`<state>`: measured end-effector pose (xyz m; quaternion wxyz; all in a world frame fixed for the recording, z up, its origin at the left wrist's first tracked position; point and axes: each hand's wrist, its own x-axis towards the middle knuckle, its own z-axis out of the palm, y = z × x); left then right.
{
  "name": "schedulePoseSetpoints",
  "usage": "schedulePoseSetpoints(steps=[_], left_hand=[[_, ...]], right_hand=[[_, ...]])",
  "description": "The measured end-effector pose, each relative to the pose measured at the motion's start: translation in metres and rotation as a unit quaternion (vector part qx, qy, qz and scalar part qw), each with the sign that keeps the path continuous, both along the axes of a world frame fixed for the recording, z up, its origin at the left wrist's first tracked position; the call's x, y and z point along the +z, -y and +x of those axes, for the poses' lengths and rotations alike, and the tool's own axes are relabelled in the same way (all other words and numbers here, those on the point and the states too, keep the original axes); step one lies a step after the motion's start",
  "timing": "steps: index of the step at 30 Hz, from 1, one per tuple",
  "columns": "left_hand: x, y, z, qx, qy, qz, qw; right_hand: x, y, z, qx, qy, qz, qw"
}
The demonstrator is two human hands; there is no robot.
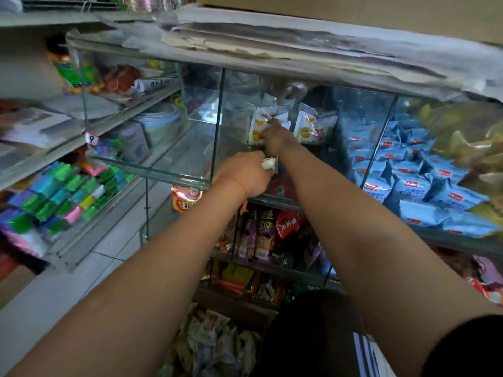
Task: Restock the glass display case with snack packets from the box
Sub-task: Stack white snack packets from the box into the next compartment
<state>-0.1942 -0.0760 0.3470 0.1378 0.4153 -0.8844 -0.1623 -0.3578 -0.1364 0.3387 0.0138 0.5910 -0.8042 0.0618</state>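
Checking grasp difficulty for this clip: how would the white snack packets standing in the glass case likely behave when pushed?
The white snack packets look puffy and crinkled, so probably light and floppy. They lean on each other, so likely topple easily. Glossy film may slip under the right hand.

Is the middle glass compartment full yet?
No. Only a few white packets stand at its back; the glass floor in front is bare.

Pretty cramped shop corner, kinda dim with a bluish tint. Pale tiled floor (109,257) bottom left, and grey metal shelves (49,156) along the left wall stacked with bright green, blue and pink packs (62,197). Up top there's flattened cardboard (272,42) lying under a big brown box (367,14).
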Motion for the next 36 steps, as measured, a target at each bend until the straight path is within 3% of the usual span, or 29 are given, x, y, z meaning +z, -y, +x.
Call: schedulePoseSetpoints(steps=[4,10,17,20,22,25,32,36], left_hand=[[0.000,-0.001,0.001,-0.002,0.000,-0.001,1.000],[0.000,-0.002,0.001,0.020,-0.026,0.015,0.999],[-0.003,0.000,-0.001,0.013,-0.049,-0.001,0.999],[-0.004,0.000,-0.001,0.017,-0.057,-0.016,0.998],[-0.004,0.001,-0.002,0.023,-0.067,-0.021,0.997],[-0.001,0.004,-0.003,0.047,-0.103,0.003,0.994],[0.012,0.006,0.001,0.093,-0.235,0.132,0.959],[0.018,0.003,0.000,0.109,-0.284,0.186,0.934]], right_hand=[[-0.001,-0.001,-0.002,-0.002,0.042,0.006,0.999],[-0.001,0.000,-0.008,-0.054,0.108,-0.061,0.991],[0.003,-0.005,-0.009,-0.027,0.036,-0.091,0.995],[0.007,-0.010,-0.006,-0.038,0.044,-0.119,0.991],[0.014,-0.013,-0.004,-0.079,0.084,-0.185,0.976],[0.037,-0.025,0.003,-0.166,0.224,-0.271,0.921],[0.065,-0.084,0.025,-0.166,0.364,-0.150,0.904],[0.065,-0.114,0.035,-0.061,0.406,-0.025,0.911]])
